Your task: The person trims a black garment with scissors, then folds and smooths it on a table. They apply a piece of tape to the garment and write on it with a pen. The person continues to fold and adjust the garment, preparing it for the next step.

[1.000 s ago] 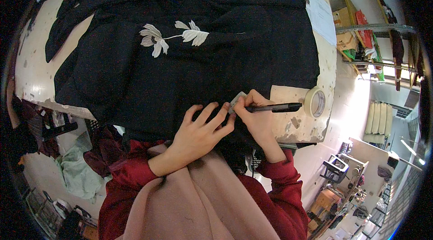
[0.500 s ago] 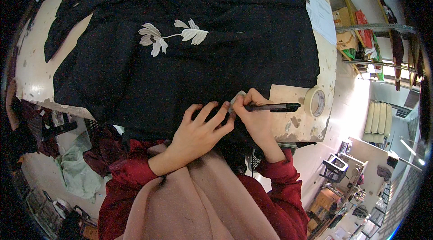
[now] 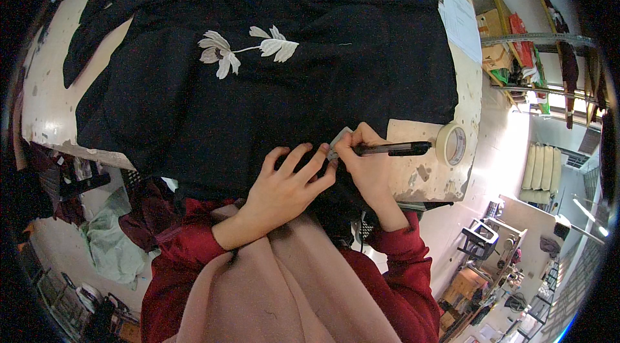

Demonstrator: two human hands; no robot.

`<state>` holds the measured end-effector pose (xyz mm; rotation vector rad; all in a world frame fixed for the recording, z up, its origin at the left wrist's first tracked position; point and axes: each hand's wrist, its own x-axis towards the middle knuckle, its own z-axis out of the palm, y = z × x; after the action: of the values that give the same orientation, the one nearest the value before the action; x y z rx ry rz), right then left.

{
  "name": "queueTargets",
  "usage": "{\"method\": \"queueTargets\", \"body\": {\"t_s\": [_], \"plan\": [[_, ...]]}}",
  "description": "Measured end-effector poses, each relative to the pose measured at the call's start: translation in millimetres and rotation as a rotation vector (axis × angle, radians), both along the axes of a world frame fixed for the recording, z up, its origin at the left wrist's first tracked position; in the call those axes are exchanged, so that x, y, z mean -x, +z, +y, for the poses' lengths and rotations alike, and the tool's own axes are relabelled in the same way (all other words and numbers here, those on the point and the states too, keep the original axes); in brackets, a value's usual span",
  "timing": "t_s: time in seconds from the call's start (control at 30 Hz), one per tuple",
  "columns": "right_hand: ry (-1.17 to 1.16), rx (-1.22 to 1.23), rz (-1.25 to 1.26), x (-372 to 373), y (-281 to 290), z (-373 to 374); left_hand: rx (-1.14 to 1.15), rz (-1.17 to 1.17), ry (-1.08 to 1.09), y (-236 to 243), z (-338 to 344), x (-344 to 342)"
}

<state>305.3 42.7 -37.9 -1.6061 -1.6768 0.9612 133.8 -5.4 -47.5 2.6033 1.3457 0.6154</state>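
A black garment [image 3: 290, 98] with a pale flower motif [image 3: 245, 50] lies spread over the worn table. My right hand [image 3: 367, 157] grips a black pen [image 3: 400, 149], whose barrel points off to the right. Its tip is hidden behind my fingers. Under that hand a small pale grey slip [image 3: 337, 141] rests on the cloth near the front edge. My left hand [image 3: 288, 183] lies open on the garment, fingers spread, with the fingertips touching the slip's left side.
A roll of cream tape [image 3: 450, 145] sits at the table's right corner. Printed paper sheets [image 3: 445, 7] lie along the far right edge. Past the table are shelves [image 3: 536, 40] with bags and a black chair [image 3: 479, 237]. Crumpled cloth [image 3: 113, 240] is on the lower left.
My right hand has shifted very slightly, and the pen in it has tilted a little closer to level. More of the slip shows. My left hand stays in place.
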Motion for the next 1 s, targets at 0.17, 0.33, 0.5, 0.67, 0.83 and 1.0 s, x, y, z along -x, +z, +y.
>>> {"method": "queueTargets", "body": {"t_s": [0.17, 0.33, 0.5, 0.67, 0.83, 1.0], "plan": [[-0.085, 0.116, 0.099, -2.6, 0.4, -0.6, -0.001, 0.016, -0.003, -4.9, -1.2, -0.6], [-0.07, 0.101, 0.07, -4.9, -2.3, 0.1, 0.002, 0.018, -0.003, -4.9, -1.3, -0.5], [-0.038, 0.05, 0.035, -3.2, -1.2, 0.0, 0.006, 0.025, 0.002, -4.1, -1.1, -0.5], [-0.066, 0.071, 0.046, -6.6, -7.2, -0.5, 0.017, 0.029, 0.002, -3.6, -1.0, -0.9], [-0.064, 0.047, 0.028, -2.3, -3.0, 0.7, 0.017, -0.019, 0.0, 3.8, 1.6, -0.4], [-0.06, 0.055, -0.035, -1.2, 1.0, -0.1, 0.011, -0.02, 0.004, -0.7, -0.4, 0.0]]}}
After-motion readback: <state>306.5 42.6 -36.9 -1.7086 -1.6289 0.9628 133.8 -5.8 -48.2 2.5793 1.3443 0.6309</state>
